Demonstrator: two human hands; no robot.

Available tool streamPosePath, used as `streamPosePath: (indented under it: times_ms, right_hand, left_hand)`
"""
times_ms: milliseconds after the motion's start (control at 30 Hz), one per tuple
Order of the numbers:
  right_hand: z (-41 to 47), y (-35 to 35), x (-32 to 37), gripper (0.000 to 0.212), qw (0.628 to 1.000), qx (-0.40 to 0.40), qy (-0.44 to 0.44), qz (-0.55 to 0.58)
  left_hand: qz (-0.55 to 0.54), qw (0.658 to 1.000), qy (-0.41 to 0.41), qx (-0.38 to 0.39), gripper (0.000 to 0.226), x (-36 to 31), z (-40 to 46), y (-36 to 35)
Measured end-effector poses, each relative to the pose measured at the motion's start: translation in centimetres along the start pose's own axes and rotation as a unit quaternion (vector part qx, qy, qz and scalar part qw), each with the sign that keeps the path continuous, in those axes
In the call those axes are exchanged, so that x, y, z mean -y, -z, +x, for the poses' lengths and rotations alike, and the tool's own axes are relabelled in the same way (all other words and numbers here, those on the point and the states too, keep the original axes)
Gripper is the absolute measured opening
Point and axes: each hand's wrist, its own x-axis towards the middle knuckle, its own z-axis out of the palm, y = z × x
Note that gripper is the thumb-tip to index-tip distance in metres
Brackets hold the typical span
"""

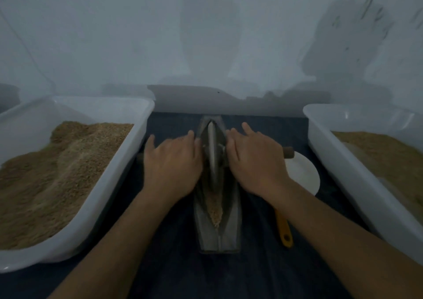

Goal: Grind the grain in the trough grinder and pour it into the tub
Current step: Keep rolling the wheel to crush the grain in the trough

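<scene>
Dim room, pale blue-grey wall straight ahead with shadows on it; you work at a dark cloth-covered surface [263, 264].

1 trough grinder [217, 234] sits dead centre, long axis running 12 to 6, near tip pointing at you. The grinding wheel [211, 152] stands upright in the trough, edge-on, toward the 12 o'clock half. Its axle runs 9 to 3, crossing the trough at right angles; the wooden handle end [288, 152] shows at 3 o'clock past your right hand.

Your left hand [171, 161] lies flat on the axle at 9 o'clock of the wheel, fingers straight and spread, palm pressing, not wrapped. Your right hand [254, 159] mirrors it at 3 o'clock, fingers extended too. Both sit just beside the wheel, equally near.

Grain [215, 209] lies in the trough's near half, at 6 o'clock of the wheel. So the next stroke likely rolls toward you, along the long axis. Keep both palms level or the wheel may tip.

2 white tubs flank the grinder: left tub [128, 168] at 9 o'clock, heaped with grain; right tub [325, 161] at 3 o'clock, less full. Which one takes the pour, cannot tell.

A white plate [304, 175] and a yellow handle [283, 230] lie at 4 o'clock, under your right forearm.
</scene>
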Motion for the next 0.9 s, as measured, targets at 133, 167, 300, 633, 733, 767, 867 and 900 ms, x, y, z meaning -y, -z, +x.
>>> streamPosePath:
  times_ms: [133, 167, 300, 633, 733, 767, 867, 900]
  right_hand:
    - [-4.8, 1.8, 1.8, 0.059, 0.995, -0.078, 0.067, 0.004]
    - [-4.9, 1.8, 1.7, 0.059, 0.994, -0.081, 0.072, 0.007]
    - [-0.5, 0.7, 0.9, 0.061, 1.000, 0.006, 0.024, -0.010]
    - [2.5, -0.2, 0.7, 0.054, 0.999, 0.011, -0.031, -0.031]
    - [-3.3, 1.5, 1.3, 0.056, 0.998, -0.049, 0.040, -0.011]
    - [-4.9, 1.9, 1.4, 0.055, 0.996, -0.069, 0.057, -0.002]
    - [-5.3, 1.7, 1.0, 0.053, 0.992, -0.092, 0.085, 0.010]
    - [-4.1, 1.4, 1.0, 0.054, 0.994, -0.076, 0.082, 0.000]
  left_hand:
    - [-0.095, 0.995, -0.028, -0.018, 0.066, 1.5, -6.3, 1.0]
    - [-0.097, 0.994, -0.029, -0.030, 0.066, 1.4, -6.6, 1.0]
    - [-0.041, 0.999, -0.006, -0.013, 0.061, 0.5, -2.2, 0.6]
    - [0.024, 0.999, 0.039, 0.006, 0.047, -0.3, 1.6, 0.0]
    - [-0.064, 0.997, -0.015, -0.041, 0.054, 0.6, -4.2, 0.9]
    - [-0.093, 0.993, -0.032, -0.065, 0.052, 0.9, -5.8, 1.1]
    - [-0.114, 0.988, -0.052, -0.093, 0.047, 1.4, -6.5, 1.1]
    - [-0.107, 0.990, -0.042, -0.081, 0.049, 1.3, -5.5, 1.1]
